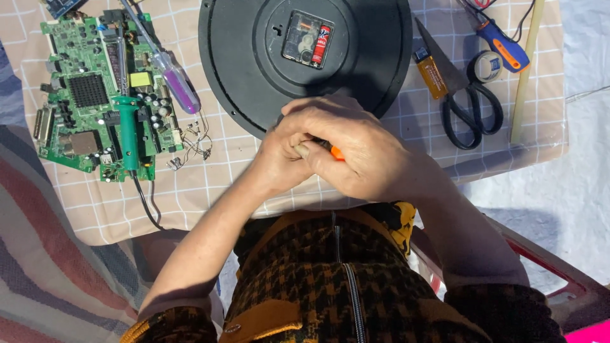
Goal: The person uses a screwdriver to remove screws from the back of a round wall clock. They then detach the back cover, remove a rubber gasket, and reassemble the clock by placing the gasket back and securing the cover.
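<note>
My left hand (279,162) and my right hand (356,149) are clasped together just below a round black wall clock (235,51) that lies face down, its battery movement (307,39) showing. Both hands close around a small tool (335,153); only its orange tip shows between the fingers, and its kind cannot be told. The right hand lies over the left and touches the clock's lower edge.
On the checked beige cloth (210,184): a green circuit board (89,89) with a green soldering iron (128,130) and a purple-handled screwdriver (178,82) at left; black scissors (467,105), an orange lighter (431,75), a tape roll (486,65), and an orange-blue screwdriver (505,46) at right.
</note>
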